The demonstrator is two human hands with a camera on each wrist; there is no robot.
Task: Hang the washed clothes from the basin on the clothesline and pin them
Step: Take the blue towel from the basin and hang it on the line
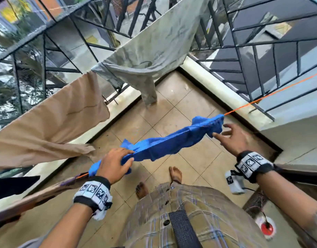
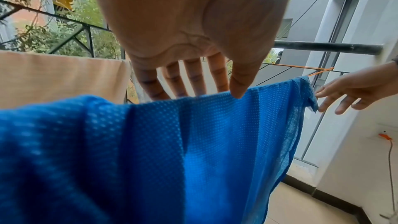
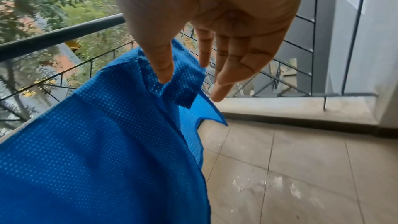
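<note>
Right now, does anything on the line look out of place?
The shirt sits bunched along the line rather than spread, its right end crumpled, and it looks unpinned. Nothing else stands out.

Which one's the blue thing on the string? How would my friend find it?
Start at the black metal balcony railing and follow the thin orange clothesline tied to it. Draped over it, under the left hand and beside the right hand, is the bright blue mesh cloth. The tan cloth and pale grey cloth nearby lack its blue, dotted weave.
</note>
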